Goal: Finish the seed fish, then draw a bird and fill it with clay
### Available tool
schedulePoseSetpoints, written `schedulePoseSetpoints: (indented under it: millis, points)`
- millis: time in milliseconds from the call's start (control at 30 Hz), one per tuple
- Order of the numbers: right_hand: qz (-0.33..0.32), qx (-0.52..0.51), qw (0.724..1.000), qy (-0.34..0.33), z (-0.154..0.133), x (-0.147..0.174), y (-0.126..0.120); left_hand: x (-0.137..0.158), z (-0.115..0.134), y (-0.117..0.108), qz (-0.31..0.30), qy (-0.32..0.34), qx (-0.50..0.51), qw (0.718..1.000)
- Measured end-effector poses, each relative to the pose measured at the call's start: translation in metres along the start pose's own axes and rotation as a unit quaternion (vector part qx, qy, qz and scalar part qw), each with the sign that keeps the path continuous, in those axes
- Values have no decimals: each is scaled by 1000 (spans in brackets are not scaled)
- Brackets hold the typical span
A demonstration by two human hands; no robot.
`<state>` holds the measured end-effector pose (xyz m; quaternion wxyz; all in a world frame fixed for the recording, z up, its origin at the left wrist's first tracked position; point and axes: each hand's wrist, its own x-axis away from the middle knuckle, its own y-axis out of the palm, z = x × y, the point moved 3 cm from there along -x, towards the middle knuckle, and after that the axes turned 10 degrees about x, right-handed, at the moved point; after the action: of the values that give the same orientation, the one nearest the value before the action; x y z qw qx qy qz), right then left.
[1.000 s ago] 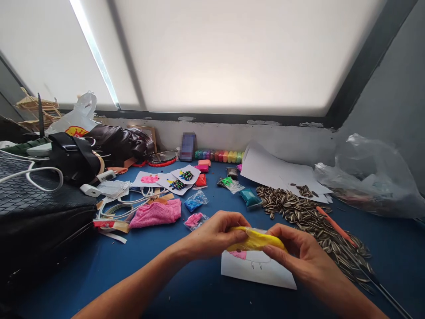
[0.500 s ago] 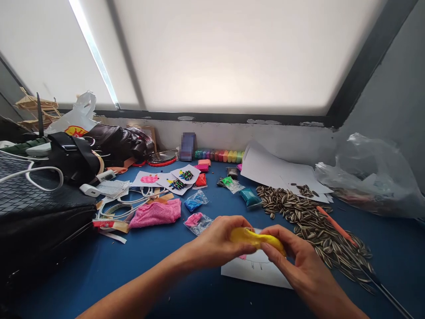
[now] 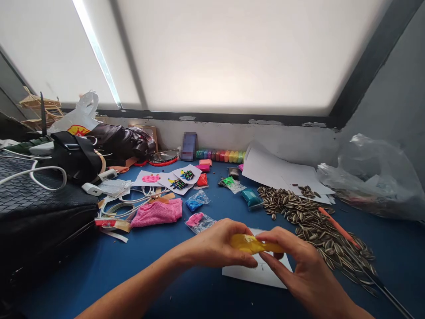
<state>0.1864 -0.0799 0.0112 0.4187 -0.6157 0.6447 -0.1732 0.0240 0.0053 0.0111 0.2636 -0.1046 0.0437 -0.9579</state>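
Note:
Between both hands is a packet of yellow modelling clay [image 3: 247,243], shiny like clear wrapping and slightly blurred. My left hand [image 3: 221,243] grips its wide left part between thumb and fingers. On its narrower right end, my right hand [image 3: 294,257] pinches with thumb and index finger. Below the hands lies a white sheet [image 3: 254,274] with a pencil drawing, mostly covered by them. An opened bag with pink clay [image 3: 194,219] sits just beyond my left hand.
Sunflower seeds [image 3: 299,210] are heaped on the right, with an orange stick [image 3: 338,227] and a thin metal tool [image 3: 388,290] among them. Teal [image 3: 251,199] and blue [image 3: 195,201] clay packets, a pink cloth [image 3: 157,212] and seed-decorated cards [image 3: 175,188] lie beyond. A black bag [image 3: 43,212] stands left.
My right fingers have shifted their pinch on the yellow packet, which now sits flatter. The view has moved slightly; other things stay put.

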Motion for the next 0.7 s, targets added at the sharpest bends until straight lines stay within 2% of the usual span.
schedulePoseSetpoints:
  millis: [100, 233, 367, 433, 500, 533, 600, 633, 700]
  points:
    - [9, 31, 998, -53, 0, 1, 3, 0, -1, 2, 12, -9, -27, 1000]
    - [24, 83, 991, -102, -4, 2, 4, 1, 0, 6, -6, 1, -49, 999]
    - [75, 103, 987, -101, -10, 6, 4, 3, 3, 8, -14, 13, -62, 998]
    - [92, 52, 994, -35, -8, 6, 1, 3, 5, 7, -17, 12, -45, 999]
    - [86, -68, 991, 74, -1, 4, -5, 3, 4, 5, 1, 9, -38, 999]
    - [77, -150, 977, 127, 3, 3, -8, 2, 2, 2, 19, 9, -39, 999]
    - [54, -318, 929, 182, 8, 0, -12, -1, -2, -5, 60, 13, -39, 997]
    - [35, -371, 906, 202, 10, -2, -13, -3, -5, -8, 74, 16, -25, 997]
    - [40, -420, 877, 229, 12, -4, -15, -7, -11, -14, 82, 33, 3, 996]
